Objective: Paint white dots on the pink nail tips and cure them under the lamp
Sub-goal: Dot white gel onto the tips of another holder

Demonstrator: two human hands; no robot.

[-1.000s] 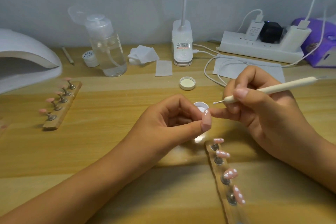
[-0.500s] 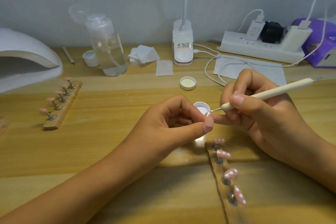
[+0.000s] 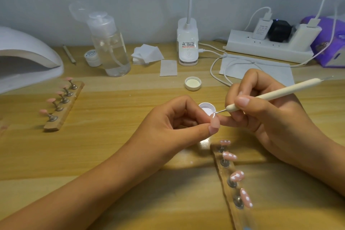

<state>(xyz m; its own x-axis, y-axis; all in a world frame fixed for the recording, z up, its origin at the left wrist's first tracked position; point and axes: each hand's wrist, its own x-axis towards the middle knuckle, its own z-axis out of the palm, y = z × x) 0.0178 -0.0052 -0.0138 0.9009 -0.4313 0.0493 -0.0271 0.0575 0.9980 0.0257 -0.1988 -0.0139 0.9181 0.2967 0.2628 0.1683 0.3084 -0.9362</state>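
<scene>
A pink tip is pinched between the thumb and forefinger of the left hand, and the other fingers are curled toward the palm. The right hand is closed round a tool, which is gripped like a pen by thumb and forefinger. Its metal point is set against the upper end of the tip, just above the left thumbnail. One lower right finger is stretched out to just beside the pinched tip. A cap of white paint is seen just behind the left fingertips. A strip is laid just below the fingers, under the right wrist, and four dotted tips are mounted on it. A second strip with five plain tips is placed well left of the left hand, beside the lamp.
</scene>
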